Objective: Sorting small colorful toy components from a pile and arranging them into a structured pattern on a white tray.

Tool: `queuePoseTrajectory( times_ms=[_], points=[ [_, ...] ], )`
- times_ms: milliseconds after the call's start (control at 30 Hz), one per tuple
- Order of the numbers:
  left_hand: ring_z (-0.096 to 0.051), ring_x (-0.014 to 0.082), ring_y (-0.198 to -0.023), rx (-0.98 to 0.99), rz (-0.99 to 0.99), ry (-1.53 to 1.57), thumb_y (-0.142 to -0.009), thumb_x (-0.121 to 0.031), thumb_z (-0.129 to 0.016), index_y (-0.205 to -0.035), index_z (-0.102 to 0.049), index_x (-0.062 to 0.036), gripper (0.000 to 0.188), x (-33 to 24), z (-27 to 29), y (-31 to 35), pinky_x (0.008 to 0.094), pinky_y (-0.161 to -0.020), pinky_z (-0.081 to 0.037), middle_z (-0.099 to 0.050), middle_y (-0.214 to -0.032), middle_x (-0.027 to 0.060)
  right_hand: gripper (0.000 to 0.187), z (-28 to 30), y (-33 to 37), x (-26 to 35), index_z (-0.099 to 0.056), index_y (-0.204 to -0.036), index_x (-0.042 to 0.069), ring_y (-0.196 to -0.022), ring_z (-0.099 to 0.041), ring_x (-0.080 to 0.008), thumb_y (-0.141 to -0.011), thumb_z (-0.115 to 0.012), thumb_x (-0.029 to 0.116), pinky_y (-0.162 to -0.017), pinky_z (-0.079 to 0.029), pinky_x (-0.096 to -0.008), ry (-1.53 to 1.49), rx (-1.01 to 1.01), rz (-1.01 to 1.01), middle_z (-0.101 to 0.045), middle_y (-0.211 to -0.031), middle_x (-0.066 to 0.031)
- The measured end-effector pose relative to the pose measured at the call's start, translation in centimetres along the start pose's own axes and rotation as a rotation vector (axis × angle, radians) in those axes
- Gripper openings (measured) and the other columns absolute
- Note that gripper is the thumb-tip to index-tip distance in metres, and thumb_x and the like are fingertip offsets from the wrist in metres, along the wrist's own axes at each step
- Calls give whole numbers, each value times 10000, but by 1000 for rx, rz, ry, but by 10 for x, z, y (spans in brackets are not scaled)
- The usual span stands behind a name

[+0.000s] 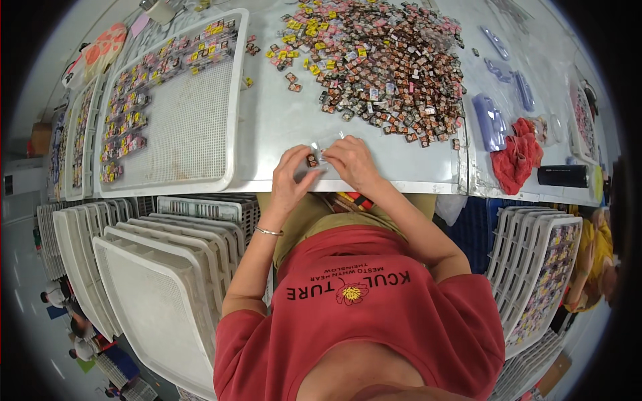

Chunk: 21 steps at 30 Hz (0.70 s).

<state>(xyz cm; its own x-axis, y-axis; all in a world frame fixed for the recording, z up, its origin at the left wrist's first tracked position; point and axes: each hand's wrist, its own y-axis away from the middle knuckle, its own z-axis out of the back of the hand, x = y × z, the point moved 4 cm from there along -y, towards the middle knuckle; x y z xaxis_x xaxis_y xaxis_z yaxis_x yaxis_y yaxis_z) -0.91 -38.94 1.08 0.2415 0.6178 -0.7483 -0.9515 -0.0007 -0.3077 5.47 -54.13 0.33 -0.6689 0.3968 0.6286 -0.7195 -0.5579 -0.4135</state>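
Observation:
Close to the table's front edge, my left hand (291,177) has its thumb and fingers curled around a small dark square piece (311,160). My right hand (356,164) meets it from the right, its fingertips pinched together on a clear plastic piece (324,144), perhaps a small box or wrapper. The exact shape of that plastic is too small and shiny to tell. Beyond both hands spreads a large heap of small square pieces (401,80), mostly dark brown with some yellow and pink ones.
At the left lies a white mesh tray (194,127) with rows of small packed pieces (124,127). On the right are a purple container (489,123), a red cloth (515,157) and a black cylinder (563,176). Stacked trays (144,287) stand below the table edge; another person (592,260) is far right.

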Motion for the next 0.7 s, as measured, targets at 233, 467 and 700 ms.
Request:
queuePoseTrajectory(
  times_ms=[233, 467, 700],
  points=[
    [-594, 326, -963, -20, 78, -35, -713, -24, -725, -955, -617, 17, 268, 5, -1, -7, 358, -814, -484, -565, -1070, 175, 149, -3, -8, -3, -649, -859, 71, -808, -550, -272, -713, -679, 57, -733, -429, -393, -55, 77, -45, -588, -819, -62],
    [-586, 315, -878, -17, 95, -113, -713, 17, -704, -898, -604, 29, 211, 1, -7, -8, 370, -754, -479, -548, -993, 171, 229, -7, -1, -2, -629, -914, 62, -842, -549, -295, -698, -674, 0, -739, -429, -393, -118, -24, -58, -568, -868, -87],
    [-562, 311, -830, -79, 124, -127, -721, 37, -685, -850, -603, 28, 152, -1, -13, -3, 363, -727, -469, -541, -978, 163, 254, -3, -6, -1, -621, -916, 40, -842, -556, -292, -677, -685, -14, -740, -437, -388, -70, 31, -3, -575, -876, -86]
  ],
)
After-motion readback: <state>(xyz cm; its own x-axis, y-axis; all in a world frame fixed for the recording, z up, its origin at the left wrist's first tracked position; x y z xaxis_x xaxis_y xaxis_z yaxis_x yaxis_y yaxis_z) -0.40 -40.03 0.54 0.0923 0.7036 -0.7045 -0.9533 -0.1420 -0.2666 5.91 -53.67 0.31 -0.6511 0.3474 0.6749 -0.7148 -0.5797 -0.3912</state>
